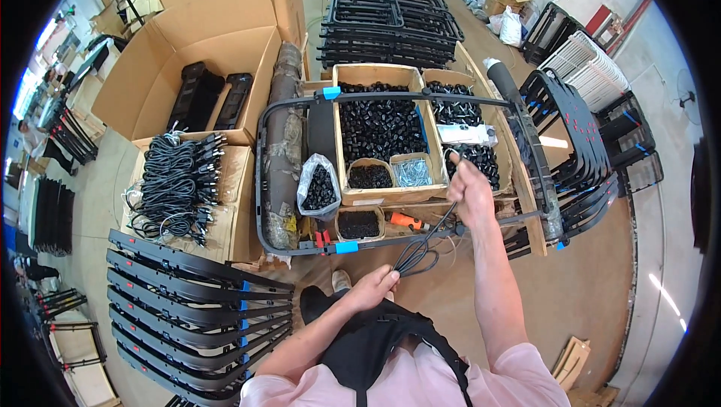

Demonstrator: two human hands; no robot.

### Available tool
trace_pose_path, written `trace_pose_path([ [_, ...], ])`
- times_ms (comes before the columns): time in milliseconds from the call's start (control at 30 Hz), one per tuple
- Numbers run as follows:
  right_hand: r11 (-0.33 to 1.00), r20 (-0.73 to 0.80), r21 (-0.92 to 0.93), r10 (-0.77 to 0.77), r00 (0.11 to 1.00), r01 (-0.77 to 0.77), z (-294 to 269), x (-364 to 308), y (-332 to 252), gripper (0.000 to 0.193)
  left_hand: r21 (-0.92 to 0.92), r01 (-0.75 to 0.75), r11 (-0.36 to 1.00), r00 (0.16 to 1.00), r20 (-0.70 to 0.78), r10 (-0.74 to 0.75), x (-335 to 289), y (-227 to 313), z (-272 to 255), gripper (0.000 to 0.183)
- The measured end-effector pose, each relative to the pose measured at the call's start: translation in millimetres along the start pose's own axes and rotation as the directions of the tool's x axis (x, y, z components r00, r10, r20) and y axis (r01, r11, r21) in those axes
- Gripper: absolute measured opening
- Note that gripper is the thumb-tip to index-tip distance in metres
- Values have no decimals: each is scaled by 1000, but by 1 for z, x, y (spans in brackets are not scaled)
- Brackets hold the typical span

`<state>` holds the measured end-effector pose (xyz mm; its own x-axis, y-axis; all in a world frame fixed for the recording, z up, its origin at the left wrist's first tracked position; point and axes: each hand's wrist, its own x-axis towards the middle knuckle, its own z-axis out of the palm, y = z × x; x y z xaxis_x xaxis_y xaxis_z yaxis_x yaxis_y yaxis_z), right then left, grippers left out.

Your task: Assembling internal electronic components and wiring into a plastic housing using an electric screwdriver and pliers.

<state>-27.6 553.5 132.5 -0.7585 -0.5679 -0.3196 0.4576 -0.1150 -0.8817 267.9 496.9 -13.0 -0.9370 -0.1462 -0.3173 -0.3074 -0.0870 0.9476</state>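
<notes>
Brown floor (pixel 571 294), loaded workbench (pixel 499 208) (black cable (pixel 409 260) held)

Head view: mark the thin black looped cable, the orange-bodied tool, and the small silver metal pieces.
Thin black looped cable (pixel 411 258): head view, on its gathered loops.
Orange-bodied tool (pixel 405 221): head view, on its orange body.
Small silver metal pieces (pixel 412 173): head view, middle of the pile.
</notes>
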Motion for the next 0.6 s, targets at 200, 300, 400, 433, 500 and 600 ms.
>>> trace_pose_path([
  [200,995,241,-94,8,971,15,-26,-88,9,40,576,-138,806,927,-211,309,-26,69,11,33],
  [300,986,351,-165,56,935,3,-40,-118,4,38,633,-269,726,626,-458,631,-33,153,6,28],
  [400,930,430,-358,87,899,81,-54,-135,14,36,823,-199,532,381,-435,815,-34,200,-3,33],
  [433,862,458,-473,64,887,182,-57,-140,16,35,871,-140,471,380,-392,838,-34,209,-5,39],
  [500,813,524,-500,10,852,298,-64,-148,20,34,880,-91,467,463,-378,802,-32,225,-1,47],
  [600,792,616,-515,76,784,328,-69,-156,14,33,707,-110,698,668,-468,579,-22,198,4,50],
])
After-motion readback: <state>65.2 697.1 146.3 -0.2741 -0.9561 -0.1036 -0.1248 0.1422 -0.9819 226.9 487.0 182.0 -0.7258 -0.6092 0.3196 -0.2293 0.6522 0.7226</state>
